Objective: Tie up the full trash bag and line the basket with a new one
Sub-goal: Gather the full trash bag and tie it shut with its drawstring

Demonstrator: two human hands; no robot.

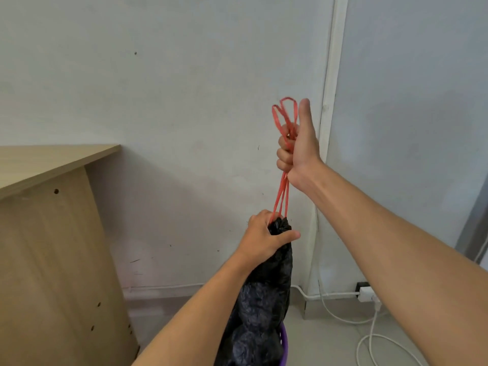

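A full black trash bag (264, 307) hangs upright, its lower part still inside a purple basket (284, 344) of which only a strip of rim shows. My left hand (266, 239) is closed around the bag's gathered neck. Red drawstrings (282, 196) run taut from the neck up into my right hand (297, 146), which is fisted on them with the thumb up. The string loops stick out above that fist.
A wooden desk (52, 233) stands at the left against the white wall. White cables (369, 339) and a plug adapter (365, 294) lie on the floor at the right. A vertical white conduit (330, 101) runs up the wall.
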